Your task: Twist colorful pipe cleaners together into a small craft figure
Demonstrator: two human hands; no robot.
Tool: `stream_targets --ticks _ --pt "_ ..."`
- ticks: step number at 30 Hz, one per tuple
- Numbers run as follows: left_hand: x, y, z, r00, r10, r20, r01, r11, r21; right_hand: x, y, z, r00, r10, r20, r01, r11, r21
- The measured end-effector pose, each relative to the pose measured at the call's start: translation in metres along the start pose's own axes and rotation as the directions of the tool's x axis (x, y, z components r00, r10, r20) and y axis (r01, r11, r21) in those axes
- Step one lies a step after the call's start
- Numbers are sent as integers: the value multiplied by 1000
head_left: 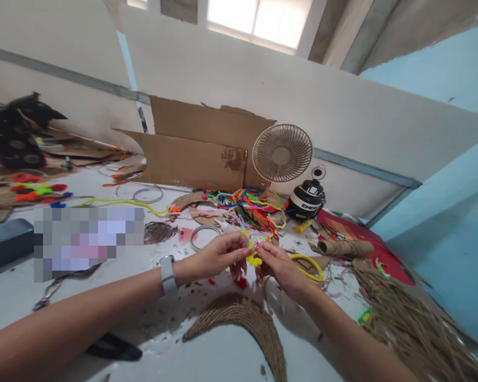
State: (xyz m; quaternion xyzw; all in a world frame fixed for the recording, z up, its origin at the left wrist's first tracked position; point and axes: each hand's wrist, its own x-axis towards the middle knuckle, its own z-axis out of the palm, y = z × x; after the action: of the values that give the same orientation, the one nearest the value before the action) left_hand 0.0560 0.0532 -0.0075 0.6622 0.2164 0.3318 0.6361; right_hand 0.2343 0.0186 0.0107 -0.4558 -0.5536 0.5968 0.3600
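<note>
My left hand [231, 252] and my right hand [278, 264] meet above the middle of the table, fingertips pinched together. Between them is a small looped yellow pipe cleaner piece [255, 261], partly hidden by the fingers. Just below lies a crescent wound with brown cord [239, 314], flat on the white table. Behind the hands is a tangled heap of coloured pipe cleaners [250, 204]. A yellow ring [317, 273] rests to the right of my right hand, and a grey metal ring [195, 241] sits beyond my left wrist.
A fan [282, 154] and a black bottle [306, 200] stand at the back, before a cardboard sheet [195, 159]. Brown paper strips [414, 318] and a cardboard tube [346, 247] lie to the right. Dark handles [115, 347] show under my left forearm.
</note>
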Motion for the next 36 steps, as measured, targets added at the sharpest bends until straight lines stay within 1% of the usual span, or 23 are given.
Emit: stream_targets --ticks 3,6,12,15,19,21,23,27,30,32,34,36 --pt "0 0 1 1000 -18 -8 17 999 -47 -1 -2 3 999 -49 6 49 999 11" --pt "0 -2 1 999 -32 18 33 995 -95 -3 -4 4 999 -50 15 50 999 6" --pt "-1 -5 1 997 5 73 6 990 -139 -3 -1 6 999 31 23 -33 994 100" --pt "-3 -4 3 997 40 60 -31 989 -147 -5 -4 11 997 76 26 -79 979 186" --pt "-7 1 8 998 64 28 -62 994 -86 -8 -8 16 981 160 111 -182 954 238" --pt "-8 3 9 998 44 45 -41 997 -66 -9 -9 16 962 220 163 -254 939 233" --pt "-8 4 10 998 21 51 -18 998 -59 -9 -9 15 949 257 180 -296 924 241" --pt "-7 4 9 999 -5 35 8 997 -82 -9 -9 14 949 256 185 -300 913 275" --pt "-6 2 9 997 -26 69 35 991 -128 -8 -10 14 950 254 182 -299 908 293" --pt "-6 1 9 996 -31 86 42 991 -130 -7 -9 14 947 269 174 -312 896 317" --pt "-6 0 10 997 -11 72 18 996 -93 -7 -8 12 943 278 182 -326 878 351" --pt "-7 0 10 998 32 50 -30 999 -42 -7 -5 11 940 268 211 -331 866 375"
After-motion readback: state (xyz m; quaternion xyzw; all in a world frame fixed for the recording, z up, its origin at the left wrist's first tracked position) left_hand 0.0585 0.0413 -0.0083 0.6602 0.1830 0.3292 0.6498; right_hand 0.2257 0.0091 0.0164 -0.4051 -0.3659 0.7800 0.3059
